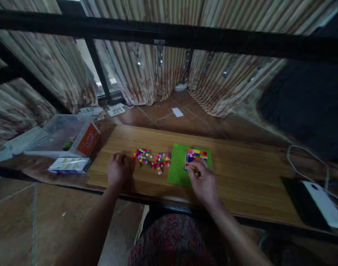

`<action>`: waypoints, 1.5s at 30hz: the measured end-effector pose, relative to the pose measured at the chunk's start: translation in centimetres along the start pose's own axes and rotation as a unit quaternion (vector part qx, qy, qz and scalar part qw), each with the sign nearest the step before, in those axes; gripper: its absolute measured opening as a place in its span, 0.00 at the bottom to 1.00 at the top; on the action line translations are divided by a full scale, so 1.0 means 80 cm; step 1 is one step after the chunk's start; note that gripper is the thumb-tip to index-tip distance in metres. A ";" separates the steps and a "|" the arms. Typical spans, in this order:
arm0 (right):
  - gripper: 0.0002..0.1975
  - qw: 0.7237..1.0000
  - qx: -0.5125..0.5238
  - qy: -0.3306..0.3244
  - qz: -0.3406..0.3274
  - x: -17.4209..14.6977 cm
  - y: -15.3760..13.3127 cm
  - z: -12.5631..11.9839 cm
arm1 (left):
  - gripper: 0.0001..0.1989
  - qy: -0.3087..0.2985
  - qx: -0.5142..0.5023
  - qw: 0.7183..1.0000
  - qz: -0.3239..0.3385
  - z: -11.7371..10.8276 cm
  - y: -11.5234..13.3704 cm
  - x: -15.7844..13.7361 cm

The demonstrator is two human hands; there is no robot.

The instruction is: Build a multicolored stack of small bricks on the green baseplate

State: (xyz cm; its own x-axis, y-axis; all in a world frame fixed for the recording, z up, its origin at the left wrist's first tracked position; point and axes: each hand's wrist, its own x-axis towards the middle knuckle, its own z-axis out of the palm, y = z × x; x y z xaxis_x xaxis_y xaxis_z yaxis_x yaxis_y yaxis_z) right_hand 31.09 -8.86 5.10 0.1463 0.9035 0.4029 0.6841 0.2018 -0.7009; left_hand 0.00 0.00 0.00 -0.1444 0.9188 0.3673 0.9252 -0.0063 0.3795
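My right hand (204, 181) is over a green studded baseplate (177, 159), thumb and fingertips pinched on a small red toy brick (187, 165). Bits of yellow show between those fingers, too small to make out. On the plate, rows of coloured toy bricks (196, 153) form a block, its near part hidden behind my hand. My left hand (118, 170) rests on the wooden table with fingers curled in, and I see nothing in them. Between my left hand and the plate lies a loose spread of small multicoloured bricks (145, 158).
At the left, a clear plastic bin (61, 129) with an orange label stands beside a white box (69, 165). A black and white flat object (321, 201) and a white cable (293, 166) lie at the table's right end. Curtains (135, 74) hang behind the table (249, 177).
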 end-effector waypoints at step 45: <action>0.16 0.975 -0.207 0.008 -0.077 0.009 0.057 -0.016 | 0.12 0.009 -0.013 1.000 0.001 0.001 -0.001 0.000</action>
State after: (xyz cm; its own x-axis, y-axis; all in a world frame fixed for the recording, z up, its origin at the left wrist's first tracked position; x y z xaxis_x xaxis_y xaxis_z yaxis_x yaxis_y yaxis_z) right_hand 35.26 -7.81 2.93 0.0273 0.8677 0.4964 0.9284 0.1621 -0.3344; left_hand -0.03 0.02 -0.11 -0.1497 0.9117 0.3827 0.9162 -0.0176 0.4004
